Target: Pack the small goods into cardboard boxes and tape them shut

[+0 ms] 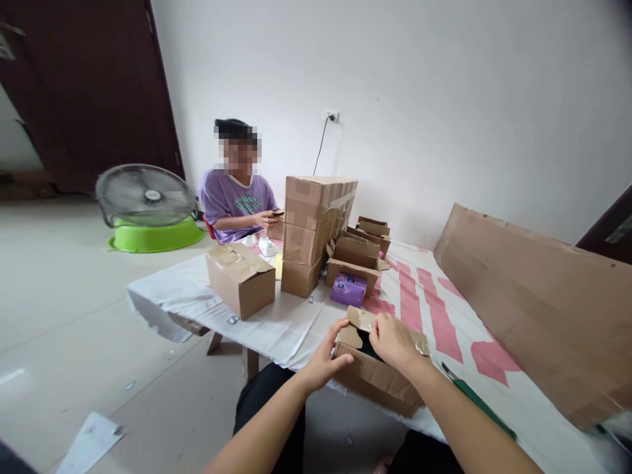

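A small cardboard box [378, 378] with clear tape stands in front of me at the table's near edge. Its top is partly open, with a dark gap between the flaps. My left hand [323, 359] grips the box's left corner, thumb on the near side and fingers on the far side. On top, the curled fingers of my right hand [394, 339] are closed at the taped flap [363, 318] beside the gap; its fingertips are partly hidden. To the right of the box lies a green-handled cutter [481, 403], its blade pointing away from me.
Beyond my box sit a purple tissue pack [348, 289] and an open carton [353, 268]. Stacked cartons [300, 227] and a closed box [241, 280] stand leftward. A large cardboard sheet [533, 296] edges the right. Across the table, a person [239, 197] handles a box.
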A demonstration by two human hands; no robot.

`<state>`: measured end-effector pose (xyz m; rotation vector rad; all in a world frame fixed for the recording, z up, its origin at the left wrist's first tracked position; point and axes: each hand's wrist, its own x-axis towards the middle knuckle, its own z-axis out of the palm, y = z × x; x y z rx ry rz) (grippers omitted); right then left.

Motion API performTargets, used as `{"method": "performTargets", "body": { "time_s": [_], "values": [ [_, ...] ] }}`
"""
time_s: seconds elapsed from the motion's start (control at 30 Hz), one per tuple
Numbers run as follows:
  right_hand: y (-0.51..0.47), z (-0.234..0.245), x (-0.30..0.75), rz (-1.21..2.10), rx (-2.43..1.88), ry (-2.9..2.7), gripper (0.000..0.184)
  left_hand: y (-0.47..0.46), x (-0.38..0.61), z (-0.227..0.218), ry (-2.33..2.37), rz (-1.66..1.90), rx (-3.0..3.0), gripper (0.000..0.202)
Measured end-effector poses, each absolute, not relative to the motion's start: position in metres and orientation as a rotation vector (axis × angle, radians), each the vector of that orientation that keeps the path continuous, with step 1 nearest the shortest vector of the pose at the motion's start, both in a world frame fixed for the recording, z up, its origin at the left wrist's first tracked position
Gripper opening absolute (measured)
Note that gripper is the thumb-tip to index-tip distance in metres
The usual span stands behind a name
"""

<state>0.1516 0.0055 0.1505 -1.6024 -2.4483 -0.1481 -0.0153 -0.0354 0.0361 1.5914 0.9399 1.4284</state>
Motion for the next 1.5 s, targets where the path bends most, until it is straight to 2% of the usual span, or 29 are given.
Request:
{"method": "performTargets", "body": {
  "time_s": [0.3, 0.57, 0.7, 0.83, 0.97, 1.13, 1.33, 1.4, 1.5],
  "values": [
    [0.001, 0.144, 0.162, -0.145, -1.410, -2.493, 0.016, -0.036, -0.016, 0.035, 0.946, 1.425, 1.595, 0.079],
    [-0.021, 0.150, 0.189, 0.098, -1.171, -2.379, 0.014, -0.038, -0.016, 0.040, 0.963, 1.419, 1.567, 0.080],
    [-0.030, 0.144, 0.252, 0.344, -1.300, -2.126, 0.014, -0.039, -0.016, 0.042, 0.990, 1.405, 1.572, 0.079],
    [-0.035, 0.115, 0.336, 0.484, -1.587, -1.923, 0.018, -0.039, -0.014, 0.040, 1.040, 1.400, 1.563, 0.077],
    [-0.051, 0.073, 0.391, 0.439, -1.979, -1.850, 0.017, -0.036, -0.013, 0.037, 1.074, 1.403, 1.575, 0.076],
    [-0.070, 0.036, 0.405, 0.141, -2.308, -1.869, 0.018, -0.034, -0.012, 0.037, 1.115, 1.405, 1.587, 0.077],
    [-0.075, 0.017, 0.419, -0.164, -2.292, -1.848, 0.021, -0.042, -0.007, 0.039, 1.086, 1.412, 1.489, 0.086],
    [-0.073, 0.008, 0.432, -0.096, -2.204, -1.851, 0.022, -0.044, -0.006, 0.037, 1.053, 1.434, 1.415, 0.094],
    [-0.068, -0.007, 0.451, 0.104, -2.093, -1.819, 0.021, -0.047, -0.008, 0.035, 0.984, 1.443, 1.382, 0.093]
  ]
}}
